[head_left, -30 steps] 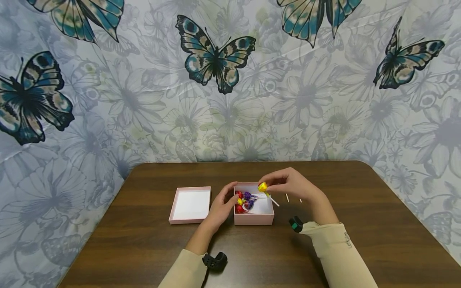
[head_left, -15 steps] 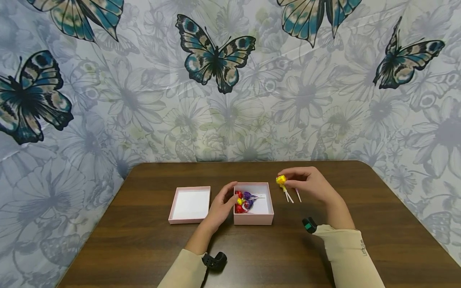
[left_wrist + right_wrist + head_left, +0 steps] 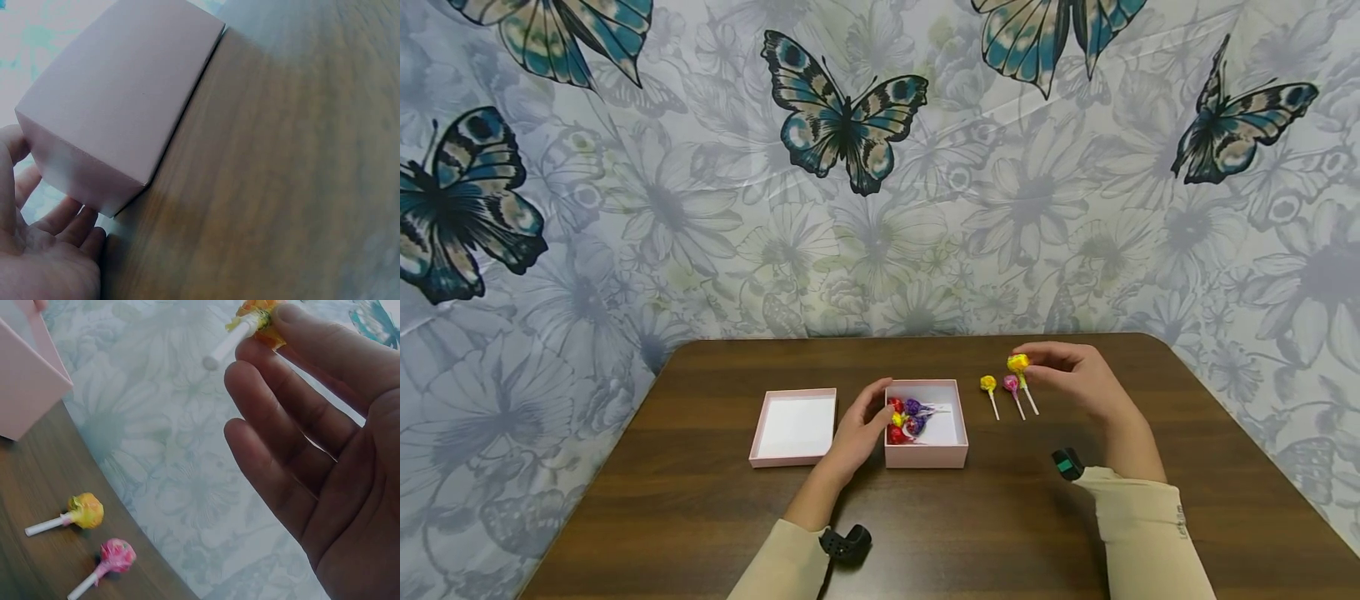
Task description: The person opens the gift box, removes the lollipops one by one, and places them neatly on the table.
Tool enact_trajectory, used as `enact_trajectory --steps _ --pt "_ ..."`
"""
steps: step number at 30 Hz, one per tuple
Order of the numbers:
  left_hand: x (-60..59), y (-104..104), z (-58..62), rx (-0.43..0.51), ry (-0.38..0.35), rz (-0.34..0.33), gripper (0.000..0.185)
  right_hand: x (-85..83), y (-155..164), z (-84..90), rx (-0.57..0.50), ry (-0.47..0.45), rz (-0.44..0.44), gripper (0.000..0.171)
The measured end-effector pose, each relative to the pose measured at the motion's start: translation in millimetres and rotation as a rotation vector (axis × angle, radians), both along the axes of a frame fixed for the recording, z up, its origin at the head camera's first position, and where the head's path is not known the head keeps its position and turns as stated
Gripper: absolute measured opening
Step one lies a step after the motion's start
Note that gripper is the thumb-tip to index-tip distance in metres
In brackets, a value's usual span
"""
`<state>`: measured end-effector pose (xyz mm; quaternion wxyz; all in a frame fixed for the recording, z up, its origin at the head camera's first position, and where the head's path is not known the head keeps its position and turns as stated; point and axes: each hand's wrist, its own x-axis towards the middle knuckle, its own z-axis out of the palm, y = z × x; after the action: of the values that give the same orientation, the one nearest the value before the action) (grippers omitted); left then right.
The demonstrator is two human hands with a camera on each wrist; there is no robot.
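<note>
Here, dark wooden table (image 3: 700, 500), butterfly-print backdrop (image 3: 625, 208), left hand (image 3: 859, 433) loosely cupping pink box (image 3: 925, 457), right hand (image 3: 1071, 379) pinching yellow lollipop (image 3: 1018, 363)

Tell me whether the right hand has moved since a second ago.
Yes. The right hand, pinching a yellow lollipop, moved right, from over the pink box to beyond it.

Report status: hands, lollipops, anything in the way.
Right hand pinches a yellow lollipop above the table. Left hand rests on the pink box. Two lollipops lie beside it. Nothing in the way.
</note>
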<state>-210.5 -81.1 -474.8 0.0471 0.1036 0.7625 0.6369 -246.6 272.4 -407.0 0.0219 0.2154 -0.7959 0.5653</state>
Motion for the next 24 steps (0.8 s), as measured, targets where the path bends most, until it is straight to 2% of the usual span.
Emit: enact_trajectory --steps 5,13,24 --pt "-0.8 0 -0.7 0.013 0.006 0.003 0.049 -1.8 10 -5.3 0.008 0.022 -0.063 0.031" --pt "-1.3 1 -0.2 0.018 0.005 0.007 0.05 -6.1 27 -17.4 -0.034 0.0 -0.08 0.032" --pt "0.1 1 -0.4 0.024 0.002 0.013 0.048 -12.2 37 -33.9 -0.009 -0.007 -0.11 0.036"
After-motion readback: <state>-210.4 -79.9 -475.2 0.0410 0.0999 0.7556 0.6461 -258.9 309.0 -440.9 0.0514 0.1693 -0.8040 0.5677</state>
